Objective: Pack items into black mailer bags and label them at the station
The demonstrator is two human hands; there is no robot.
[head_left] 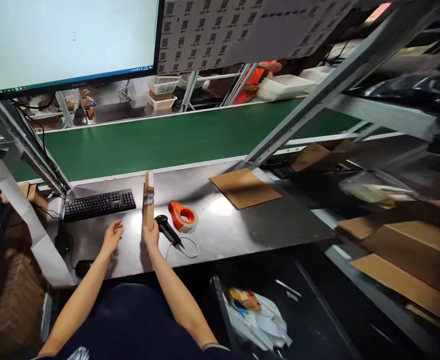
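Box (148,212): in the head view, a long, narrow carton is pointing away from the person, over the worktop (214,245) between keyboard (100,204) and scanner (169,232); whether its underside is touching the metal cannot be told.
Right hand (151,237): it is pinching the near end of the box, the far end reaching out unsupported by any hand.
Left hand (112,237): it is hovering just left of the box, fingers loosely spread and a little curled, holding nothing.
Weight: one hand seems to be managing the box, so it is probably light, though its contents are not showing.
Stiffness: the carton is keeping straight edges, suggesting firm card; its thin walls would likely be denting under a hard squeeze.
Surface: plain card is probably giving dry, fair grip; the sticker (148,198) might be feeling slicker.
Hold: the end grip is likely letting the far end dip or twist; a second hold near the middle, across the narrow sides, would be steadying it and leaving the sticker uncovered.
Neighbours: the scanner is lying just beside the right hand, with the orange tape dispenser (176,214) sitting beyond it, so the box's right side is offering less room than its left.
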